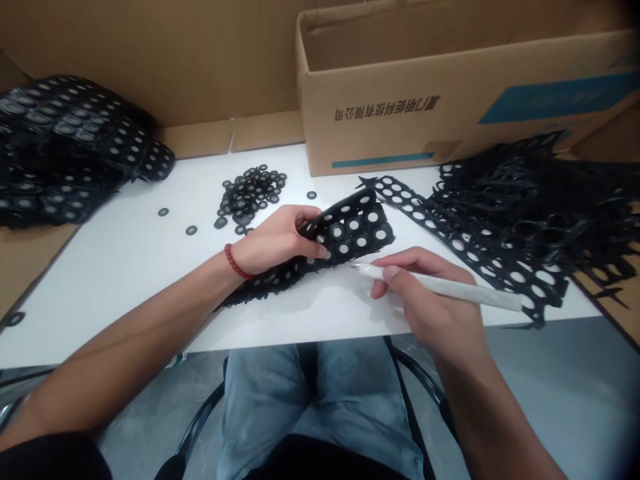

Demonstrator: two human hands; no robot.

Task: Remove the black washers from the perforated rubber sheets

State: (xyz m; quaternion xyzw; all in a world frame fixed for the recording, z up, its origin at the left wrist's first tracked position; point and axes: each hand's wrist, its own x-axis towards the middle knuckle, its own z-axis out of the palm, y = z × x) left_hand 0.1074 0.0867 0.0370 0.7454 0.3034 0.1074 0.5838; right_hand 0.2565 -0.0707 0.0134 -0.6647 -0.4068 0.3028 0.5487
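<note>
My left hand [283,240] grips a black rubber sheet [353,230] full of round rings, its thumb on top near the middle. The sheet's right part is raised off the white table, and its left part runs beneath my wrist. In my right hand [437,300] is a white pen-like tool [457,288] with a thin tip. The tip points at the sheet's near edge; whether they touch I cannot tell. Behind my left hand lies a pile of loose black rings [253,190].
Uncut black sheets [75,133] are heaped at the left. Punched-out sheet scraps [530,207] with open holes cover the right side. An open cardboard box [380,127] stands at the back. A few single rings [163,212] lie scattered on the white tabletop [125,287].
</note>
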